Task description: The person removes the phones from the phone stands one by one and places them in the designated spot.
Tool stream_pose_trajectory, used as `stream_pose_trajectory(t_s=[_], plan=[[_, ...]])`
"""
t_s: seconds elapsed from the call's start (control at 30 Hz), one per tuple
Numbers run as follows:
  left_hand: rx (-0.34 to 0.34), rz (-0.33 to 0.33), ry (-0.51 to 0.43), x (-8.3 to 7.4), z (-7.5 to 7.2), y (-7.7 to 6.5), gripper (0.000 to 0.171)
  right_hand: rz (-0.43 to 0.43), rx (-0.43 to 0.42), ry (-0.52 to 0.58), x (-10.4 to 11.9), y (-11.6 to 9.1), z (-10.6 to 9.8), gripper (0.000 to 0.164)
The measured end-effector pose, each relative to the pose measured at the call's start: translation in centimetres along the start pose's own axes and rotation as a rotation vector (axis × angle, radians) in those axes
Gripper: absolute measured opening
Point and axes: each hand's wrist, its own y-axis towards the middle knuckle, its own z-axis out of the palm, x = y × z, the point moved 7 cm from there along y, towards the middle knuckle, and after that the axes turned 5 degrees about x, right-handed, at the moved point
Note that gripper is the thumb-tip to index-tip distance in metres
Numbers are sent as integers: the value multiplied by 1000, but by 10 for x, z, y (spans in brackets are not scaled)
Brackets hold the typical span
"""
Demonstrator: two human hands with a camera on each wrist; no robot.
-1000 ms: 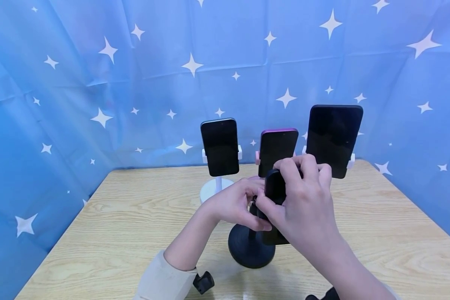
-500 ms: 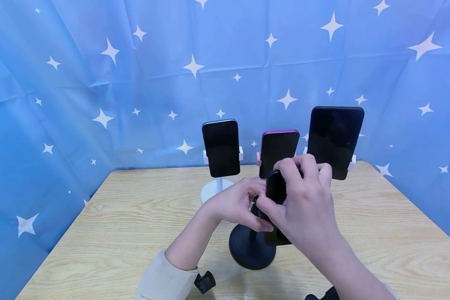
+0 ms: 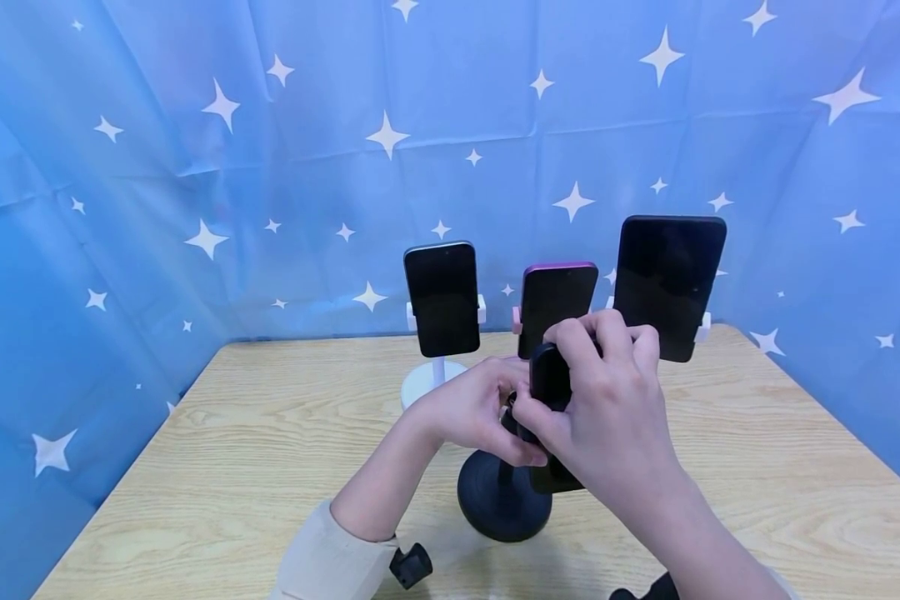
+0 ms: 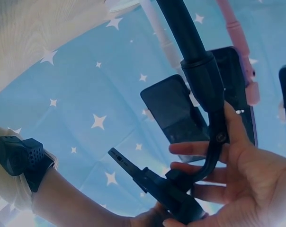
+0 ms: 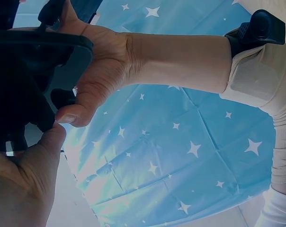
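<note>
A black phone stand (image 3: pixel 504 496) stands on the table, with a dark phone (image 3: pixel 550 379) at its top, mostly covered by my right hand. My left hand (image 3: pixel 468 412) grips the stand's upper part from the left, thumb in front and fingers behind. My right hand (image 3: pixel 615 400) holds the phone from the right, fingers over its top and thumb at its left side. In the left wrist view the stand's bent neck (image 4: pixel 213 151) passes my left fingers, and the phone's end (image 4: pixel 126 162) sticks out of the clamp (image 4: pixel 166 191). Dark shapes in the right wrist view hide the contact.
Behind stand a phone on a white stand (image 3: pixel 441 300), a pink-edged phone (image 3: pixel 557 304) in a pink clamp, and a larger black phone (image 3: pixel 667 283) in a white clamp. A blue star-patterned curtain (image 3: pixel 270 167) backs the wooden table (image 3: pixel 270 442).
Both hands keep their hold on the stand and phone with hardly any movement. The whole view has shifted slightly.
</note>
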Motion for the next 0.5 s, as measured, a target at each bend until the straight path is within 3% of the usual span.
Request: stream_pose_trajectory(t_s=[0.23, 0.37, 0.5], plan=[[36, -29, 28, 2, 2, 0, 17, 6, 69, 56, -6, -3, 1, 33], [56, 12, 41, 0, 2, -1, 23, 35, 116, 133, -10, -6, 0, 31], [58, 38, 65, -1, 2, 2, 24, 44, 125, 140, -11, -6, -2, 31]])
